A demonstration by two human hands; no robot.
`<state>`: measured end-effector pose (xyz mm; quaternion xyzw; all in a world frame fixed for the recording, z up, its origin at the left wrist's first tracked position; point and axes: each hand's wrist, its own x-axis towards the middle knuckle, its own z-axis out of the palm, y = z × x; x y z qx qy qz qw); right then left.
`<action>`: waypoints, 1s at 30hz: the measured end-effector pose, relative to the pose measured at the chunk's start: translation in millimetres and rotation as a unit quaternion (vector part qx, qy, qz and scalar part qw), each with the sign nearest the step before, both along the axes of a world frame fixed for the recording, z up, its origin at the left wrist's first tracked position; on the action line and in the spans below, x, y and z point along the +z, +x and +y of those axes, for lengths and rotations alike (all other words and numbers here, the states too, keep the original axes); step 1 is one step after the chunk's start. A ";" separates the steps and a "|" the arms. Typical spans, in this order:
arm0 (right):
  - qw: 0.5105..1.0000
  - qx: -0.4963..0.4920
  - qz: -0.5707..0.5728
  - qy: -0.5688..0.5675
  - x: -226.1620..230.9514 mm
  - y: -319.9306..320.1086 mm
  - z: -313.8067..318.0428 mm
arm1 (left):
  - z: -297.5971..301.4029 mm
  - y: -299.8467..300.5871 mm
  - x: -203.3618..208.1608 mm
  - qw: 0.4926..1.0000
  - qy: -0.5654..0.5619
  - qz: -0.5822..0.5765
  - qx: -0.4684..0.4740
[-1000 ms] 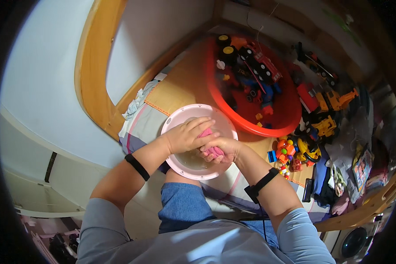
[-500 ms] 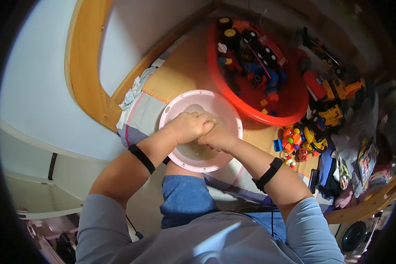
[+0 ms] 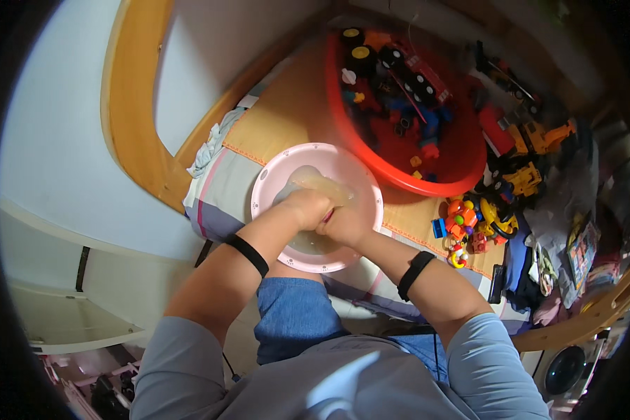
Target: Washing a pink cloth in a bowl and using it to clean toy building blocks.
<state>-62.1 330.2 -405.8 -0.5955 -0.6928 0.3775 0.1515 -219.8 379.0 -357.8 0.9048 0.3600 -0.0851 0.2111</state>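
Note:
A pink basin (image 3: 368, 183) with cloudy, greyish water (image 3: 322, 183) in it sits before me, over my knee and the edge of the bed. Both hands are inside its rim, pressed against each other above the water. My left hand (image 3: 308, 208) is closed, its knuckles toward the middle of the basin. My right hand (image 3: 346, 226) is closed too and meets it from the right. A small dark pink bit shows between them; what they grip is otherwise hidden.
Beyond the basin stands a large red tub (image 3: 427, 183) full of toy vehicles. Yellow toy diggers (image 3: 525, 180) and small bright toys (image 3: 462, 220) lie to its right, near piled clothes (image 3: 532, 273). A wooden bed frame (image 3: 136, 105) curves up at the left.
My left hand has turned over and slid lower, its forearm swinging inward to the right. The hands stay pressed together over the basin, and the view has shifted slightly.

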 end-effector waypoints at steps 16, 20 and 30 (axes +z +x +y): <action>0.987 -0.008 0.153 0.055 71.6 -9.4 -19.5 | -41.6 -37.0 45.5 0.979 0.017 -0.124 0.161; 0.827 -0.119 0.424 -0.351 89.3 8.7 -4.1 | -66.5 -53.8 45.8 0.929 0.249 -0.234 0.143; 0.654 0.022 0.473 -0.590 108.9 15.3 -9.6 | -47.1 -54.5 67.7 0.817 0.427 -0.357 -0.149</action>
